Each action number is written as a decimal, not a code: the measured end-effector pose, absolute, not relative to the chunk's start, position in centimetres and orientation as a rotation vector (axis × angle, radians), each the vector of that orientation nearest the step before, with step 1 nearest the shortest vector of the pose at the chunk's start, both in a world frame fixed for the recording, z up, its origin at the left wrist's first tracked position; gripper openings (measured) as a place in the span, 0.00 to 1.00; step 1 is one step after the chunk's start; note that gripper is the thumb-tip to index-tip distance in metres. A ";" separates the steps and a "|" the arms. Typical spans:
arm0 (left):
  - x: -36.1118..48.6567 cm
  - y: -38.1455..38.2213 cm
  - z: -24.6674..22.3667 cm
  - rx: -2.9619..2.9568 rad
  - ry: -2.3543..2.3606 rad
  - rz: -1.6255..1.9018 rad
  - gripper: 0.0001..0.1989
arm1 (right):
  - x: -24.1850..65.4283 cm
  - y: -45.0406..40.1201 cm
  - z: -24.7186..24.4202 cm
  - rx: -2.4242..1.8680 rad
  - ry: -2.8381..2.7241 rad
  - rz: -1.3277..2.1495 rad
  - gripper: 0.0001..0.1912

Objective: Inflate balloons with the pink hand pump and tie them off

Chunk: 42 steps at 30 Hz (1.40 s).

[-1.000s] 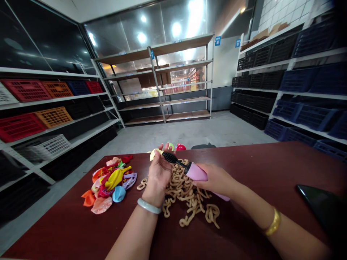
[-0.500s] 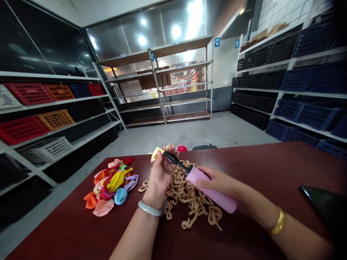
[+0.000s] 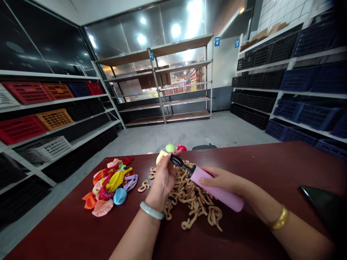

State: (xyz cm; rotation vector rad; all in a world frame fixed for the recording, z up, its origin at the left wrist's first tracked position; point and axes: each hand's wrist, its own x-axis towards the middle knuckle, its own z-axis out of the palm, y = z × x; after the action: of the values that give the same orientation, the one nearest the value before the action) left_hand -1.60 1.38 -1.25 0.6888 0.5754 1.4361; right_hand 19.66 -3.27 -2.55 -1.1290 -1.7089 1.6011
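My right hand [image 3: 219,180] is wrapped round the pink barrel of a hand balloon pump [image 3: 221,195], whose black nozzle end [image 3: 179,161] points up and to the left. At that tip, my left hand [image 3: 166,176] pinches a pale yellow balloon [image 3: 162,156], limp and uninflated. Its neck is hidden by the fingers, so I cannot tell how far it sits over the nozzle. Under the pump lies a heap of tan, curled, rope-like pieces [image 3: 193,204]. Left of my left hand is a pile of limp balloons in many colours [image 3: 115,180].
The dark red table [image 3: 271,173] carries a dark, pointed object [image 3: 320,202] at its right edge. Beyond the far edge show a green balloon [image 3: 170,147] and a red one [image 3: 181,147]. Racks with crates [image 3: 29,92] stand left and right, with a shelf unit [image 3: 187,102] behind.
Both hands have shifted slightly right with the pump and the pale yellow balloon. The green balloon beyond the table now shows more fully. The grips look the same.
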 end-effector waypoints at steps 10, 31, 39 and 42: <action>0.1 0.4 -0.8 0.666 0.359 1.548 0.05 | 19.9 -2.7 -2.3 -1.123 -1.985 1.194 0.24; 0.3 0.0 -0.3 0.649 0.254 1.617 0.06 | 6.8 3.2 10.6 -1.678 -2.311 0.600 0.17; 0.5 -0.1 -0.3 0.619 0.264 1.649 0.06 | 4.7 3.4 10.7 -1.715 -2.335 0.344 0.07; 0.6 -0.2 -0.3 0.615 0.281 1.643 0.07 | 4.8 4.0 8.9 -1.617 -2.129 0.299 0.07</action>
State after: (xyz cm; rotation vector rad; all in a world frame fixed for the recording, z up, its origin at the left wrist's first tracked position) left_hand 0.58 -0.19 -0.34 0.6154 0.2809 1.6429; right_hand 4.81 3.96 8.94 -1.6166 -2.1295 0.2991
